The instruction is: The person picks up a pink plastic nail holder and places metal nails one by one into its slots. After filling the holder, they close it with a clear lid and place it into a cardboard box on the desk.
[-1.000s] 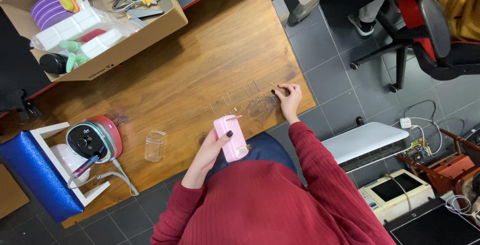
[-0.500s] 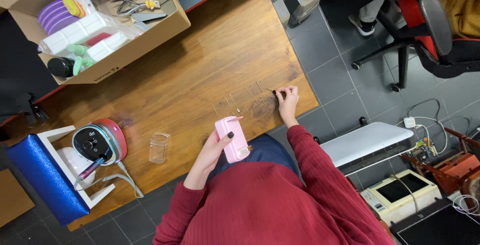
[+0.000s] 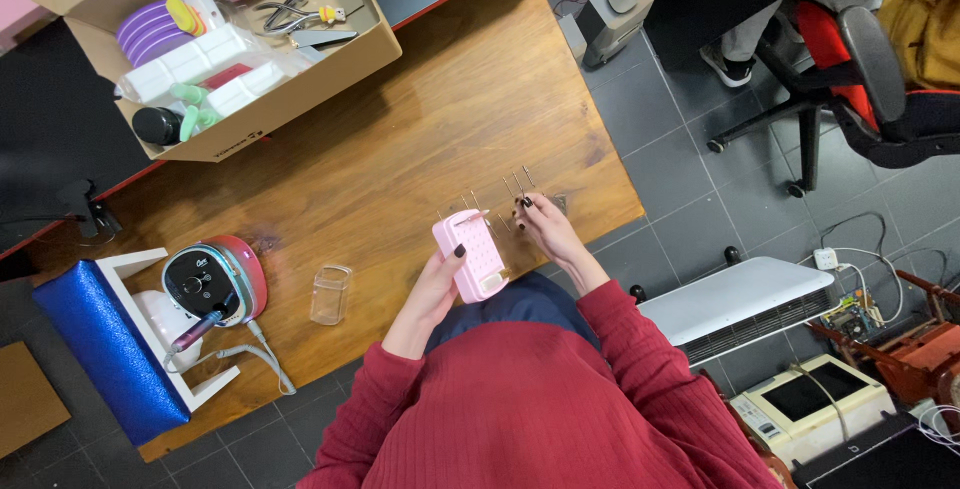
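Head view, near to far: the left hand (image 3: 438, 284) grips a pink holder (image 3: 470, 255) from below, thumb across its perforated face, tilted so the holes face up toward the right hand (image 3: 541, 226). That hand, just right of the holder, pinches a thin metal bit (image 3: 522, 196); more bits (image 3: 512, 187) lie in a loose row on the bench (image 3: 400, 159) just beyond its fingertips, within easy reach. Left of the left hand stands a clear cup (image 3: 329, 294), further left a drill unit (image 3: 212, 280) with its cable. Well beyond both hands sits an open cardboard box (image 3: 300, 84), clear of the work.
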